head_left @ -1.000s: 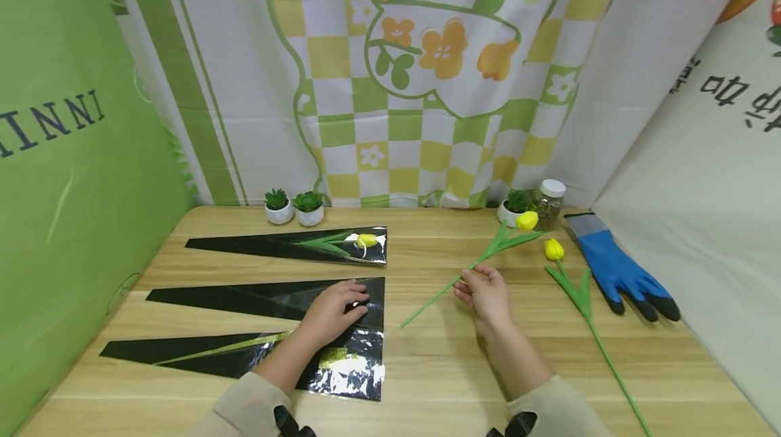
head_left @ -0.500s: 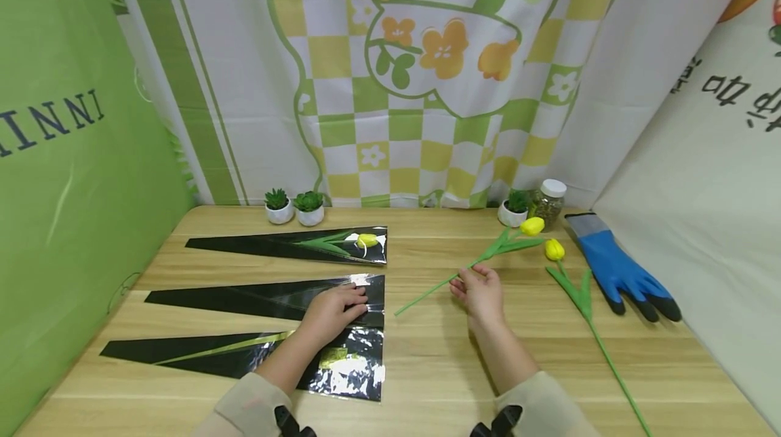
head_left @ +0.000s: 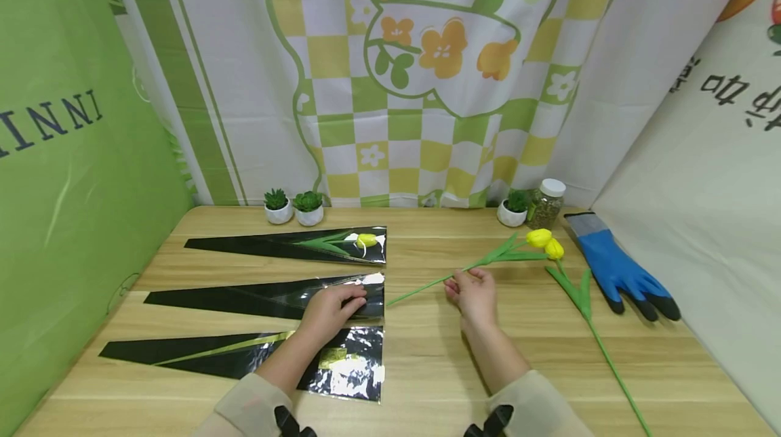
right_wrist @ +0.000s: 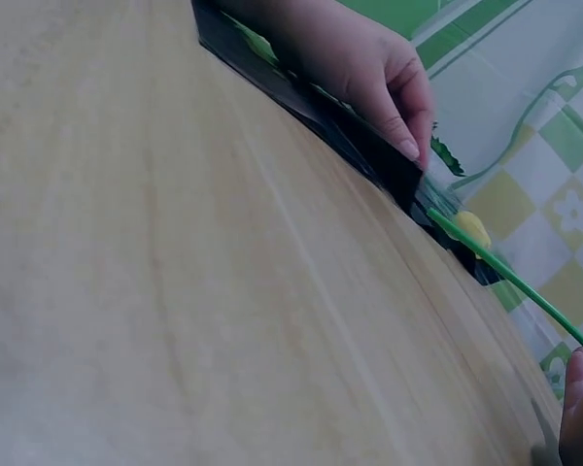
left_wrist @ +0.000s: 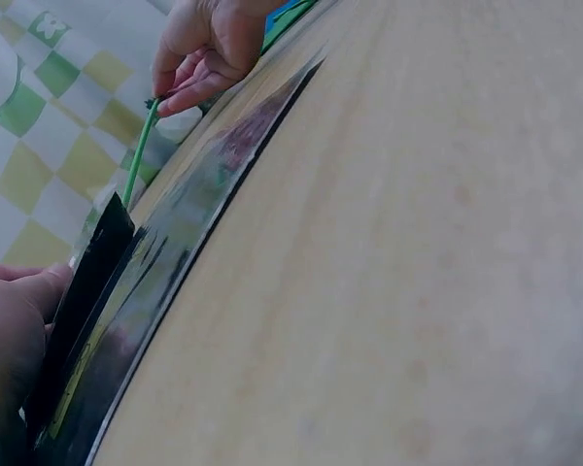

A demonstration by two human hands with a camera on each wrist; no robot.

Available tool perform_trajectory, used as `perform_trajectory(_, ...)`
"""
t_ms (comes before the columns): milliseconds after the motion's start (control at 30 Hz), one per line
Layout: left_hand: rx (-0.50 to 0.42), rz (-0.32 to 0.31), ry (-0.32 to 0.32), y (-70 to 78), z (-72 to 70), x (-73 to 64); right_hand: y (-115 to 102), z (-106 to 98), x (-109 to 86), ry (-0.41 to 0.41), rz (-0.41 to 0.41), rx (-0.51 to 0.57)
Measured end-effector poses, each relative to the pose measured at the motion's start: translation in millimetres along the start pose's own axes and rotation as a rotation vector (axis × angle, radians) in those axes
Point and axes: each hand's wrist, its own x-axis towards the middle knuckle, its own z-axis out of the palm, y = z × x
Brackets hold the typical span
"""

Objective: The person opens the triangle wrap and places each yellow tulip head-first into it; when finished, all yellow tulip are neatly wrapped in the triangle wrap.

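My right hand (head_left: 476,295) pinches the green stem of a yellow artificial tulip (head_left: 539,238). The bloom points away to the right, overlapping a second yellow tulip (head_left: 584,301) that lies on the table. Leftward, the stem's bare end reaches the wide mouth of the middle black clear-fronted flower sleeve (head_left: 244,299). Thumb and fingers of my left hand (head_left: 332,308) pinch that sleeve near its mouth; in the left wrist view its edge (left_wrist: 102,248) stands raised. The stem tip (right_wrist: 437,216) sits right at the sleeve's corner in the right wrist view.
Behind lies a sleeve (head_left: 238,246) with a yellow tulip (head_left: 366,240) inside. A third sleeve (head_left: 360,376) with a gold strip lies in front. A blue glove (head_left: 622,267), a lidded jar (head_left: 545,205) and small potted plants (head_left: 309,209) line the back and right.
My right hand has moved left and slightly away, bringing the tulip's stem end to the sleeve mouth and swinging its bloom right. The middle sleeve's mouth edge has been lifted by my left hand.
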Motion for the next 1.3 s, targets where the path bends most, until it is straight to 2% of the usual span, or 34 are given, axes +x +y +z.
perform_trajectory(533,-0.051,-0.006,0.026,1.2,2.2,1.7,14,16,-17.3,-0.105,0.044,-0.041)
perform_trajectory(733,-0.047,-0.001,0.021,0.9,2.1,1.1,18,23,-21.0,-0.113,0.070,-0.025)
perform_trajectory(833,-0.049,-0.004,0.016,1.1,1.6,1.2,16,25,-22.8,-0.124,0.099,-0.034)
perform_trajectory(1067,-0.042,-0.003,0.011,1.8,0.0,2.1,8,28,-21.4,-0.143,0.228,-0.072)
perform_trajectory(1300,-0.047,-0.007,0.008,3.6,-0.4,0.8,8,27,-18.3,-0.169,0.273,-0.096)
